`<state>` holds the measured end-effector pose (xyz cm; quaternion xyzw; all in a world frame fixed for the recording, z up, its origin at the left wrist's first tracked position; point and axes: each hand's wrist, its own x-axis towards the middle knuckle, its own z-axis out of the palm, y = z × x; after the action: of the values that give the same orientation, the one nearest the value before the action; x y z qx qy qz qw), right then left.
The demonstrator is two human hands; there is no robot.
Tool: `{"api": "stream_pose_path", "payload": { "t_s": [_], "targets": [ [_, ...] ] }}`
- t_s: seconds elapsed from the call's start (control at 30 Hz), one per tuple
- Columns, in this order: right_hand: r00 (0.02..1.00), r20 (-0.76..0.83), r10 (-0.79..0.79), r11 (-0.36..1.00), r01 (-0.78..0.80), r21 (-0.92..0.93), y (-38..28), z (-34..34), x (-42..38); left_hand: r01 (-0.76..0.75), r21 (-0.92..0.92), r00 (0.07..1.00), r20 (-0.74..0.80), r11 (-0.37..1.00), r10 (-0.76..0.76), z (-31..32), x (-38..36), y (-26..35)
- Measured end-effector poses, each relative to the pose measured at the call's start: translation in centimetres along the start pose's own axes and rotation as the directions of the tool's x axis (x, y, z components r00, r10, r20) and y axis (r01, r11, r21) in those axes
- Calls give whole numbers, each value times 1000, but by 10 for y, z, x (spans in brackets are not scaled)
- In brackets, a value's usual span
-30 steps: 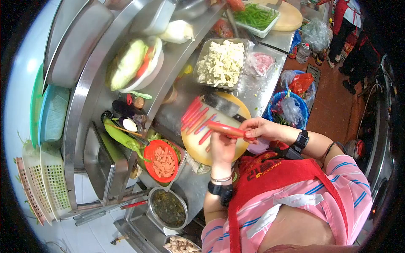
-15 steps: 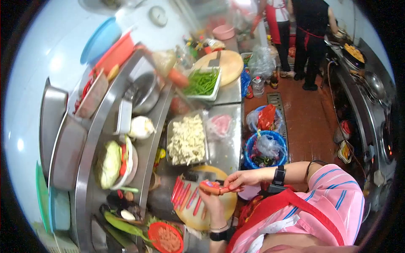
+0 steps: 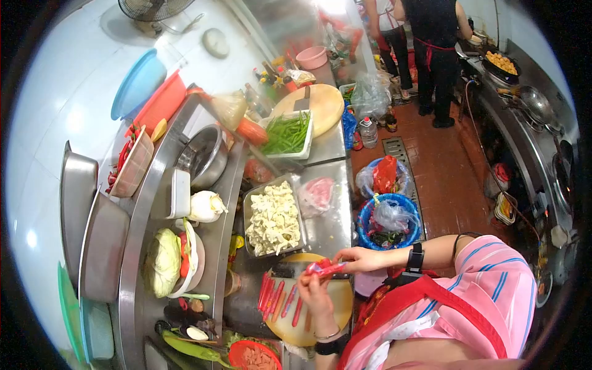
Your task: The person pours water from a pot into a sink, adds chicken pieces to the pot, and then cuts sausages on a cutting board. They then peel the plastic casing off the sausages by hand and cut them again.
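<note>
Red-wrapped sausages (image 3: 279, 300) lie in a loose row on the round cutting board (image 3: 341, 305). Over its far edge, the left hand (image 3: 317, 297) grips the left end of a red-wrapped stick (image 3: 325, 269); the right hand (image 3: 359, 259) pinches its right end.

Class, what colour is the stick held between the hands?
The stick is mostly red, with a bluish patch; the head view shows it.

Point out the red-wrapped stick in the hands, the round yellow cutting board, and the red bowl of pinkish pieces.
Red-wrapped stick (image 3: 330, 269): head view, visible middle.
Round yellow cutting board (image 3: 341, 301): head view, bare top surface.
Red bowl of pinkish pieces (image 3: 235, 356): head view, left wall.
</note>
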<state>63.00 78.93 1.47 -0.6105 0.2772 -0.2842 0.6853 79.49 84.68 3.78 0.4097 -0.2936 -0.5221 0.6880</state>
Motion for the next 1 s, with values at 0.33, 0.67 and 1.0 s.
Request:
{"api": "stream_pose_path", "payload": {
  "t_s": [0.33, 0.67, 1.0],
  "targets": [
    [995, -81, 60, 995, -53, 85, -13, 12, 4, 34, 272, 999, 24, 962, -42, -7, -18, -6],
    [810, -463, 362, 835, -60, 547, 32, -76, 15, -224, -246, 807, -589, 943, 38, -108, -40, -8],
    [937, -94, 337, 570, -124, 812, 11, -38, 30, 29, 155, 760, -645, 987, 79, -156, -29, -51]
  ]
}}
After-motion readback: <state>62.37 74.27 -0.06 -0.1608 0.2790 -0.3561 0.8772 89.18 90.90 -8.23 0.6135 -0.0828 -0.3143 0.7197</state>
